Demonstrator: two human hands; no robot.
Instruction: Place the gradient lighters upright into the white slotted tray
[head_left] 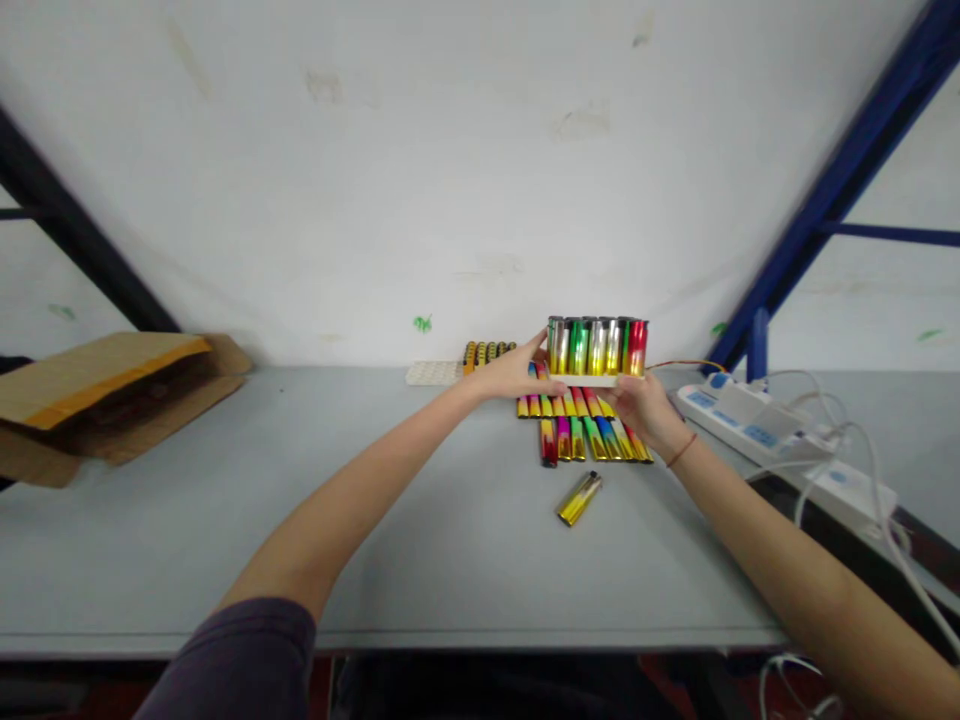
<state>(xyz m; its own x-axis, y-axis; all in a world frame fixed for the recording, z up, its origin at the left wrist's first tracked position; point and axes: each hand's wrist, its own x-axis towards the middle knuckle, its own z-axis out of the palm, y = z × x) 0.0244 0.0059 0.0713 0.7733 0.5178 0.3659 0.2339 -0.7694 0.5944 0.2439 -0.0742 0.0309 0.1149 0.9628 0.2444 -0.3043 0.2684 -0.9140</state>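
Note:
Both my hands hold up a white tray packed with upright shiny lighters in silver, green, gold and red. My left hand grips its left end, and my right hand supports its right end from below. Behind and under it, rows of colourful metallic lighters lie flat on the grey table. One gold lighter lies apart, nearer to me. Beyond my left hand stands a block of lighters with dark tops, partly hidden, beside a pale perforated tray.
An open cardboard box lies at the left. White power strips with plugs and cables run along the right, next to a dark flat panel. Blue metal posts and a white wall stand behind.

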